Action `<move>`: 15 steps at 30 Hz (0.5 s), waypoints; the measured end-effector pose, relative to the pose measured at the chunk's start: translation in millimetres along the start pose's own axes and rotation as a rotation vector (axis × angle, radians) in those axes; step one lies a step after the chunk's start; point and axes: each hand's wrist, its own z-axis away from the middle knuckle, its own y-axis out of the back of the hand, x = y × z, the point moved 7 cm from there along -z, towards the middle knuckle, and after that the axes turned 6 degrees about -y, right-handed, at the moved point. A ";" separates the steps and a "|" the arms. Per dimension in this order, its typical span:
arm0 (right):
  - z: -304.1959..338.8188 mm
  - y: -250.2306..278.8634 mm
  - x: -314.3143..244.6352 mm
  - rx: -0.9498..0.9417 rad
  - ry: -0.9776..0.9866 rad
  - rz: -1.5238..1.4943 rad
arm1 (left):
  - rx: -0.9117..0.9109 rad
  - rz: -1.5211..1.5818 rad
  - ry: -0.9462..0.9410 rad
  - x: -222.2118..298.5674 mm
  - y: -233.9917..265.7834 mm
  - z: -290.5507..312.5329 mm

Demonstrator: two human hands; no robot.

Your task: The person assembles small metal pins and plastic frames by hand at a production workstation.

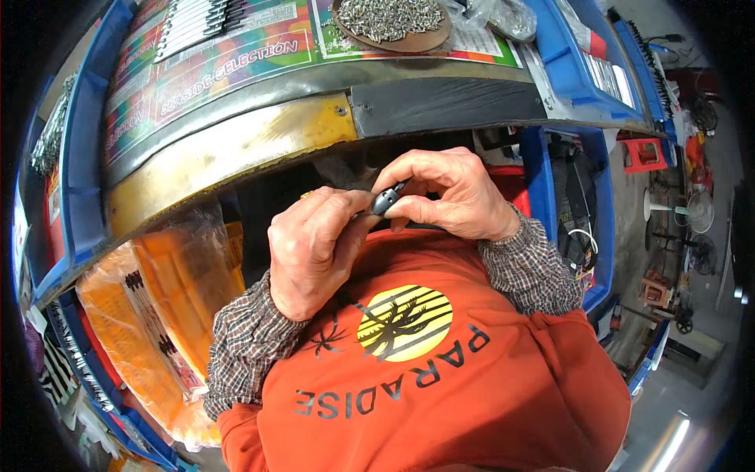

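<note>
A small dark grey rounded piece point(385, 200) with dark spots and a black pointed end is held between my two hands, in front of my chest and just off the table edge. My left hand point(314, 240) pinches its left side with the fingertips. Thumb and fingers of my right hand point(448, 193) close on its other side, near the black end. The fingers cover part of the piece, so its full shape is hidden.
Beyond the table edge point(236, 149) stands a brown bowl point(432, 42) heaped with small metal tips. White-and-black pens point(189, 27) lie at the far left. Blue bins point(82, 181) flank both sides. An orange plastic-wrapped bundle point(169, 267) sits left, below the table edge.
</note>
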 end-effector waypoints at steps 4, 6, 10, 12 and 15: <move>3.7 -5.5 4.5 0.038 -0.011 0.030 | 0.010 -0.038 -0.020 -3.0 -2.2 4.9; 4.5 -6.7 6.0 0.049 0.005 0.053 | 0.015 -0.040 -0.005 -5.2 -3.4 7.9; 6.6 -9.1 9.1 0.071 0.037 0.069 | -0.015 -0.075 0.013 -5.3 -5.4 11.2; 7.6 -10.1 13.0 0.069 0.033 0.062 | -0.037 -0.088 0.044 -7.6 -8.2 13.7; 9.0 -10.5 15.3 0.087 0.047 0.044 | 0.034 -0.094 -0.019 -6.1 -9.6 15.1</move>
